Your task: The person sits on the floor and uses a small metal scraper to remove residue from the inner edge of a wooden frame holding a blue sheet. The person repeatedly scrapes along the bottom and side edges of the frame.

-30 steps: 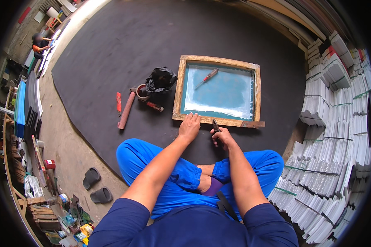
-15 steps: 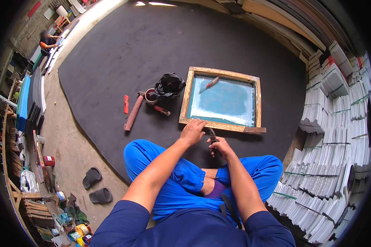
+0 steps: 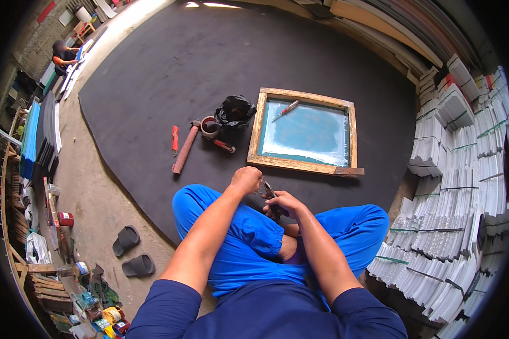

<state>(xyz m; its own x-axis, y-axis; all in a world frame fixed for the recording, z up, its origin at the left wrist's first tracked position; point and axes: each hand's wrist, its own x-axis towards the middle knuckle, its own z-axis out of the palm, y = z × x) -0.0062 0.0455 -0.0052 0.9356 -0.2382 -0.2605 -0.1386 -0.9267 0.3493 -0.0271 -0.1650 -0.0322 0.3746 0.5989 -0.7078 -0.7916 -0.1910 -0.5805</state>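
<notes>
My right hand [image 3: 287, 203] is closed round a pair of dark pliers [image 3: 269, 191], whose jaws point up toward my left hand [image 3: 247, 179]. The left fingers are curled in a pinch beside the jaws; whatever they hold is too small to make out. Both hands are over my crossed legs. Just beyond them a wooden-framed screen [image 3: 298, 165] lies flat, with a teal and whitish mesh. A screwdriver [image 3: 286, 111] with a red and clear handle rests across its far left part.
Left of the frame lie a hammer [image 3: 187, 148] with a reddish wrapped handle, a red cutter [image 3: 175, 140], a tape roll [image 3: 208, 128], a red-handled tool [image 3: 225, 146] and a black plastic bag [image 3: 235, 112]. Bundled white sheets [image 3: 435, 226] stand at right, sandals [image 3: 137, 265] at left. Another person sits far left.
Both hands have drawn back toward me and left, away from the frame's near edge. The left fingers, spread at the frame before, have closed; the pliers stay in my right hand.
</notes>
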